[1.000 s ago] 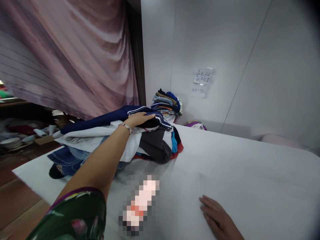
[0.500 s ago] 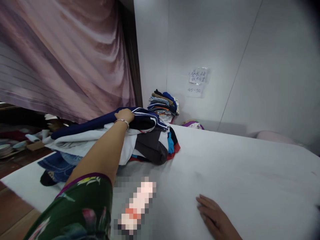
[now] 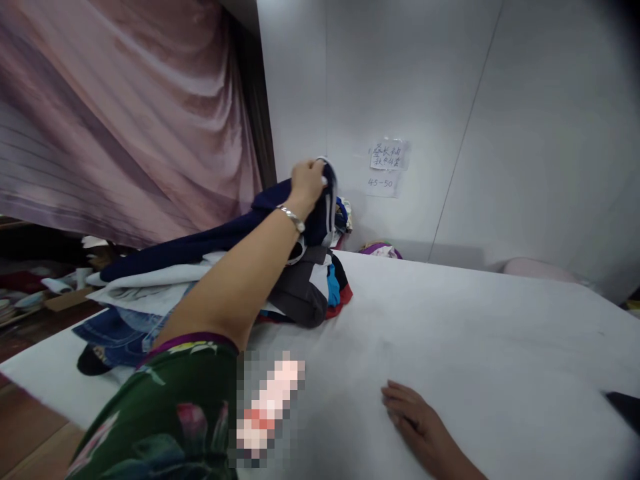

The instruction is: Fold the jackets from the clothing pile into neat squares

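My left hand [image 3: 309,181] is closed on a navy garment with white stripes [image 3: 327,210], one end of it raised above the clothes pile. The rest of that garment [image 3: 200,245] trails left over the heap. Beneath it lie a white piece [image 3: 145,283], a dark grey piece [image 3: 300,293], blue jeans [image 3: 113,333] and some bright blue and red cloth [image 3: 340,303]. My right hand [image 3: 410,413] lies on the white table [image 3: 475,347] at the lower right, its fingers stretched out and holding nothing.
Behind the raised garment a stack of folded clothes [image 3: 345,213] is partly hidden against the white wall. Beside it sits a purple-edged bundle [image 3: 383,250]. Handwritten paper notes [image 3: 384,167] are on the wall. A pink curtain [image 3: 165,120] hangs at left. A dark object [image 3: 625,407] is at the right edge.
My left hand has moved up and to the right, lifting the striped end of the navy garment off the pile. My right hand stays on the table.
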A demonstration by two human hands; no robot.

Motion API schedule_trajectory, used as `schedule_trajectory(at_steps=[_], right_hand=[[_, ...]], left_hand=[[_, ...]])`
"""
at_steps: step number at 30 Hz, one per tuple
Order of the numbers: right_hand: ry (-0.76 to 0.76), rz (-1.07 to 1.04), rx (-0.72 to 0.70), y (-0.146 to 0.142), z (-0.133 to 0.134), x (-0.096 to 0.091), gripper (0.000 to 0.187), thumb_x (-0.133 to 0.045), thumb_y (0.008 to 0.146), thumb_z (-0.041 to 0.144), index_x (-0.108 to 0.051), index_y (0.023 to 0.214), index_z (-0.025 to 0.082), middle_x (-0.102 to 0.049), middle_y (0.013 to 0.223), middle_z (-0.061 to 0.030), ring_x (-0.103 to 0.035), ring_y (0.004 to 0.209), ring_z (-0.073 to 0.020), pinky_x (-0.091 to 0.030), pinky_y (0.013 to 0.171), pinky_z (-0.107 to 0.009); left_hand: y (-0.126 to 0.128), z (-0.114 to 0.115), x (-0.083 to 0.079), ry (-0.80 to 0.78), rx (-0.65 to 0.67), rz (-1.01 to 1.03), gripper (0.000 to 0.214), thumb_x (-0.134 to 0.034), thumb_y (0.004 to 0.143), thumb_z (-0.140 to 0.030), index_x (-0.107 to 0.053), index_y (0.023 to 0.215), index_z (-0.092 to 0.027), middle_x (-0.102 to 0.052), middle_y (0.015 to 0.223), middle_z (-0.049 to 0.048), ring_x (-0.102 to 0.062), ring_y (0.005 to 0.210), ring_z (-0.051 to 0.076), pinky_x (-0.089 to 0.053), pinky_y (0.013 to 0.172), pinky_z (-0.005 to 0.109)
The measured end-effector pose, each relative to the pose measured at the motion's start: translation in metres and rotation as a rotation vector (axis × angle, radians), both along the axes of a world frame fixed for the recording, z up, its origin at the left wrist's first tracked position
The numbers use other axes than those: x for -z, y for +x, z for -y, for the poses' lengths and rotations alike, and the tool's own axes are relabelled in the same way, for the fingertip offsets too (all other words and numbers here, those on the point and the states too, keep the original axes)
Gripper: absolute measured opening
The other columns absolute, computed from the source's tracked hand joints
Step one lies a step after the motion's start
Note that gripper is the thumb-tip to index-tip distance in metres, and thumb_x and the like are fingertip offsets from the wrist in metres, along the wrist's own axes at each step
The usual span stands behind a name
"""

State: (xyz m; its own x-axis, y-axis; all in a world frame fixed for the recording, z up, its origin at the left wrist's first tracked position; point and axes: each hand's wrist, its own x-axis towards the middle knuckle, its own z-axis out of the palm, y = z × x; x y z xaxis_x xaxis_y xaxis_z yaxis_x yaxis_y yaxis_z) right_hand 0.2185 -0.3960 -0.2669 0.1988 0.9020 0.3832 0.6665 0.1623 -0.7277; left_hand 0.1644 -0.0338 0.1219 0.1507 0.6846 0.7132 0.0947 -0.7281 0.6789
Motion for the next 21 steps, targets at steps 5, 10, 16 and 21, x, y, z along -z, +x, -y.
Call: schedule_trajectory(at_steps=[5, 10, 16, 21], right_hand=[[-0.016, -0.099, -0.021, 0.001, 0.001, -0.009, 0.027, -0.046, 0.092, 0.04, -0.065, 0.11, 0.041, -0.068, 0.117, -0.0005, -0.058, 0.118, -0.0263, -0.048, 0.098, -0.045], [0.018, -0.116, -0.038, 0.006, -0.003, -0.013, 0.03, -0.044, 0.091, 0.047, -0.065, 0.112, 0.045, -0.071, 0.113, 0.001, -0.063, 0.111, -0.025, -0.05, 0.094, -0.044], [-0.018, -0.256, 0.0, 0.011, -0.003, -0.019, 0.03, -0.049, 0.089, 0.053, -0.07, 0.106, 0.039, -0.072, 0.11, 0.0007, -0.067, 0.101, -0.0256, -0.053, 0.089, -0.044], [-0.068, -0.52, 0.056, 0.027, 0.0, -0.017, 0.034, -0.056, 0.085, 0.054, -0.071, 0.106, 0.031, -0.071, 0.111, -0.0043, -0.065, 0.105, -0.0294, -0.049, 0.094, -0.05]], left_hand=[[0.057, 0.075, 0.024, 0.076, 0.267, 0.046, 0.025, -0.048, 0.09, -0.026, -0.048, 0.065, -0.019, -0.051, 0.065, -0.0018, -0.05, 0.068, 0.011, -0.041, 0.07, 0.026], [0.081, 0.108, 0.056, 0.071, 0.343, 0.072, 0.023, -0.05, 0.089, -0.023, -0.049, 0.066, -0.02, -0.055, 0.075, -0.0001, -0.052, 0.078, 0.013, -0.041, 0.075, 0.027], [0.107, 0.151, 0.046, 0.167, 0.475, 0.101, 0.019, -0.051, 0.09, -0.022, -0.052, 0.071, -0.021, -0.058, 0.083, 0.0002, -0.054, 0.082, 0.012, -0.041, 0.079, 0.026], [0.132, 0.227, 0.05, 0.263, 0.688, 0.08, 0.017, -0.052, 0.089, -0.018, -0.054, 0.073, -0.02, -0.062, 0.088, 0.0028, -0.057, 0.09, 0.011, -0.043, 0.086, 0.026]])
